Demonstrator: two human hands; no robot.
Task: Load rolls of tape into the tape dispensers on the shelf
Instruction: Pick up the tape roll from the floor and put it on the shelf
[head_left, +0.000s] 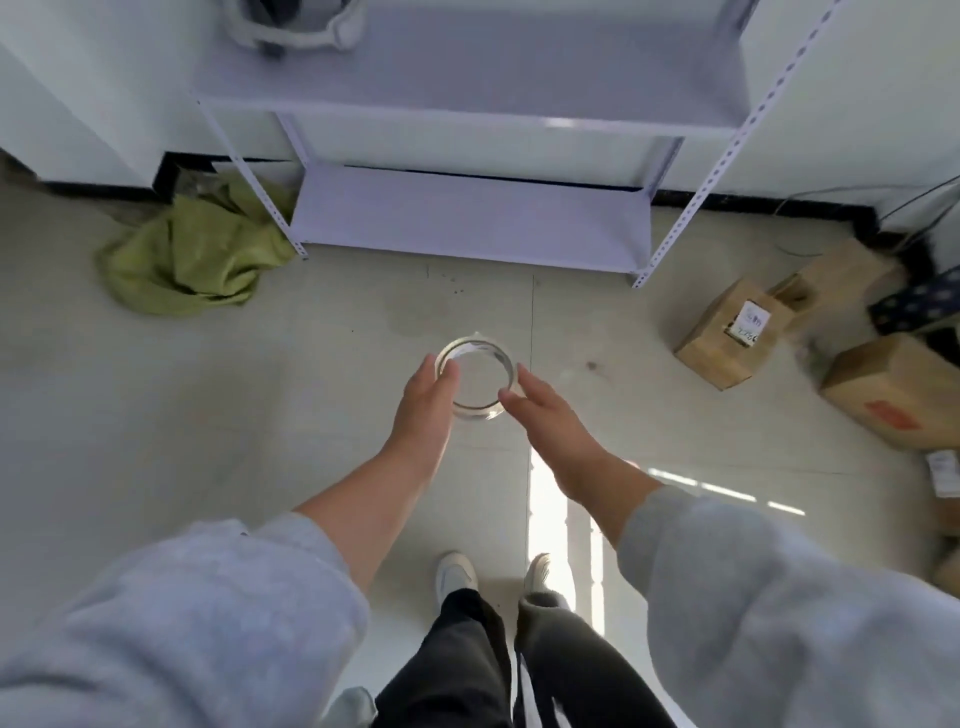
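A clear roll of tape (477, 347) hangs in front of me above the floor, held between both hands. My left hand (423, 410) grips its left side, thumb on the rim. My right hand (550, 415) presses its right side with the fingertips. A white metal shelf unit (467, 106) stands ahead against the wall. On its upper board at the far left sits a white object (296, 31), partly cut off by the frame; I cannot tell if it is a dispenser.
A crumpled green cloth (192, 254) lies on the floor left of the shelf's leg. Several cardboard boxes (732, 332) are piled at the right. The shelf's low board (467, 213) is near the floor. My feet (493, 571) stand below the hands.
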